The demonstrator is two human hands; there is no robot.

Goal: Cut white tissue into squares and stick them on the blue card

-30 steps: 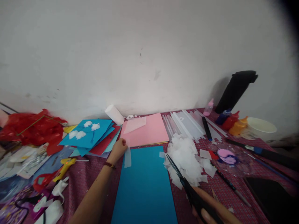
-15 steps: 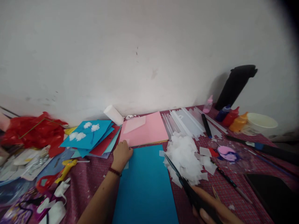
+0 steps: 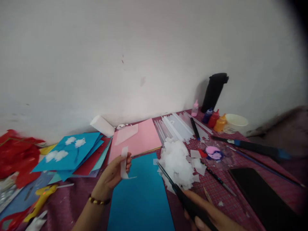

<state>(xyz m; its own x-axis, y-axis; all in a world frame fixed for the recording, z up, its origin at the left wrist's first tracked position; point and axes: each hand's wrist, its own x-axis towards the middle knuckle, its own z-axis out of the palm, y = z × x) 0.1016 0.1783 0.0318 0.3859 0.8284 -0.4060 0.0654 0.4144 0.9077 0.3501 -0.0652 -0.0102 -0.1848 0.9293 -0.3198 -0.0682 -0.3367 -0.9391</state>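
Between the fingers and thumb of my left hand (image 3: 112, 176) is a thin white paper strip (image 3: 123, 166), hanging with its lower end bent to the right. It is over the upper left of a blue sheet (image 3: 141, 199). My right hand (image 3: 207, 208) grips black-handled scissors (image 3: 178, 190) by the handles, the blades pointing up and left. The blade tips reach the left side of a heap of white paper pieces (image 3: 176, 160). Near those tips, a small white square (image 3: 155, 162) lies at the sheet's edge.
Pink sheets (image 3: 146, 136) and white strips (image 3: 172, 126) lie behind. Left are blue cards (image 3: 69, 154) with white tufts and a yellow glue gun (image 3: 44, 195). Right are a phone (image 3: 260, 195), paint bottles (image 3: 214, 118), purple paint (image 3: 213, 152) and a black bottle (image 3: 214, 91) by the wall.
My left hand has come up off the table and turned, with the white strip now visible in it. The right hand keeps hold of the scissors. The view has swung right.
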